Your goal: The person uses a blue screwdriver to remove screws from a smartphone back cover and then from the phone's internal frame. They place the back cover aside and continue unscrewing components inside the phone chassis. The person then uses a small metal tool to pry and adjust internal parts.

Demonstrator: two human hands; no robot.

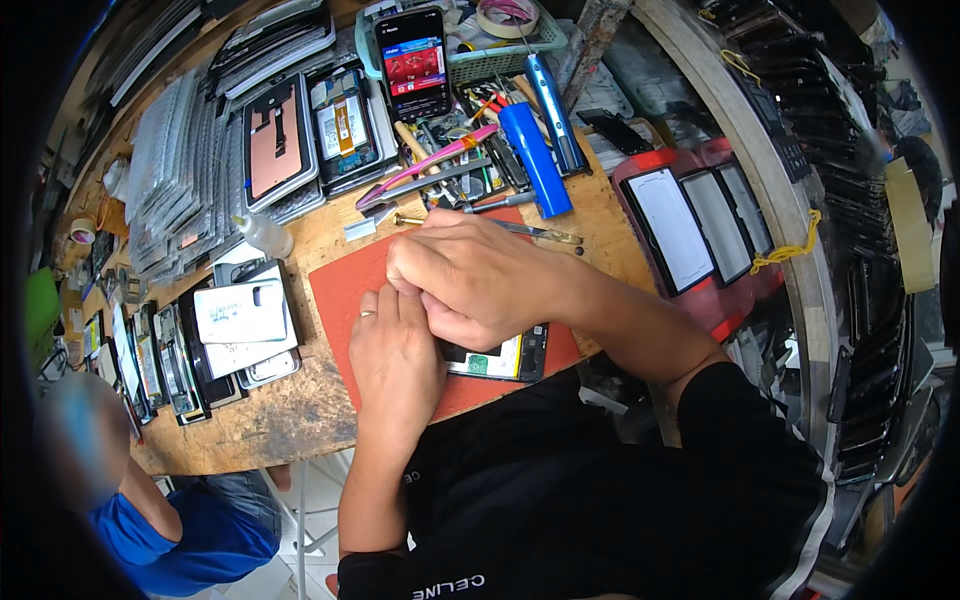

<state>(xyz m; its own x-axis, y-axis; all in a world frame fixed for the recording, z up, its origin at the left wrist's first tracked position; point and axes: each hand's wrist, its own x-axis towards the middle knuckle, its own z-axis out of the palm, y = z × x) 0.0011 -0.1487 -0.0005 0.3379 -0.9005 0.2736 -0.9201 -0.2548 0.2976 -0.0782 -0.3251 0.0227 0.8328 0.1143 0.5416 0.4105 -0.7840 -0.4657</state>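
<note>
An opened phone (507,360) lies on a reddish-orange mat (336,276) at the bench's near edge. Its right end shows a pale battery, a small green board piece and a black frame; my hands cover the rest. My right hand (482,272) is closed over the phone, its fingers curled and pinched together. My left hand (393,352), with a ring on one finger, lies over the phone's left end, fingers bent and pressed against the right hand's. What the fingertips of either hand hold is hidden. Just beyond the right hand lie metal tweezers (545,233).
Pink-handled pliers (440,160), a blue block-shaped tool (535,160) and a propped phone (413,65) stand beyond the mat. Stacked phone parts (175,170) and a small bottle (265,236) are at left. A red tray (690,220) sits right. Another person (185,530) is at lower left.
</note>
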